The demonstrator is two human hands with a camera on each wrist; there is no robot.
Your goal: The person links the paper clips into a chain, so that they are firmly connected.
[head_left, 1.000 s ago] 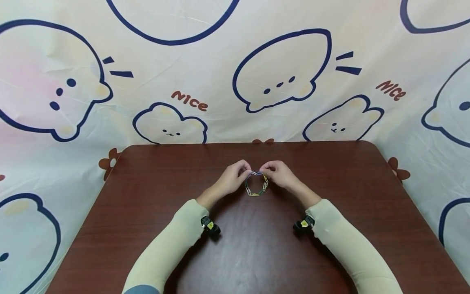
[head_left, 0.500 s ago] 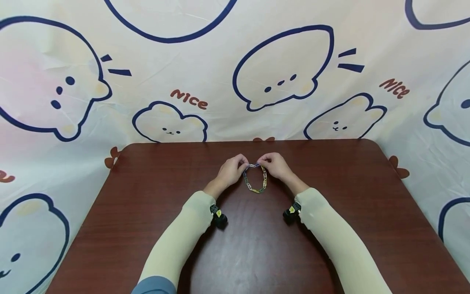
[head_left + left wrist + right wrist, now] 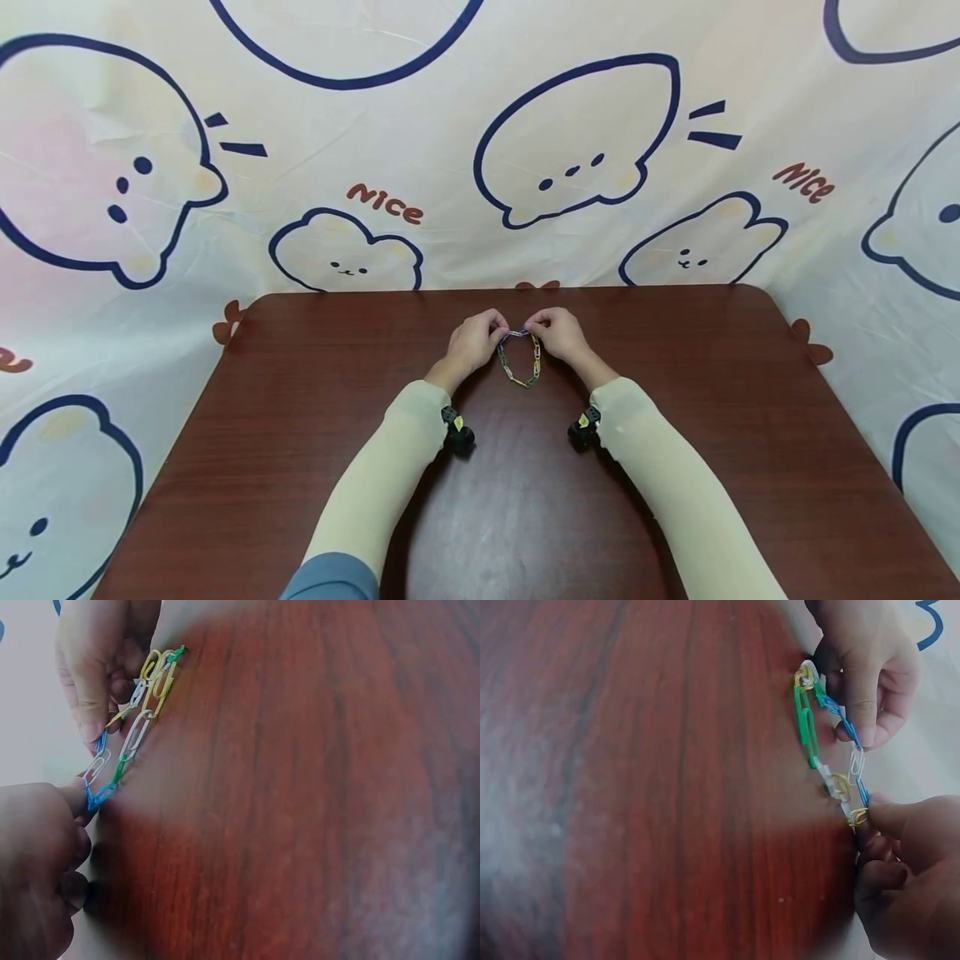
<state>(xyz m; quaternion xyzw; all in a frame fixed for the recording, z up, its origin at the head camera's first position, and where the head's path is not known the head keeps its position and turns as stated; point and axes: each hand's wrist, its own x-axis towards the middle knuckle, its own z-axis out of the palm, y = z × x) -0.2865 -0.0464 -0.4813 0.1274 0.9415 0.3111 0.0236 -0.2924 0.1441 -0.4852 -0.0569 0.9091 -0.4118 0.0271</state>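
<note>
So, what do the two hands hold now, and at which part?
Both pinch a paper-clip chain at its top: left hand on one end, right hand on the other. The loop hangs between them.

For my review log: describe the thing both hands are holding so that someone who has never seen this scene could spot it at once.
On the dark red-brown table, look near its far edge, where the left hand and right hand meet. Each pinches an upper end of a paper clip chain that hangs between them as a loop. Its green, yellow, blue and white links are the only small coloured thing there.
</note>
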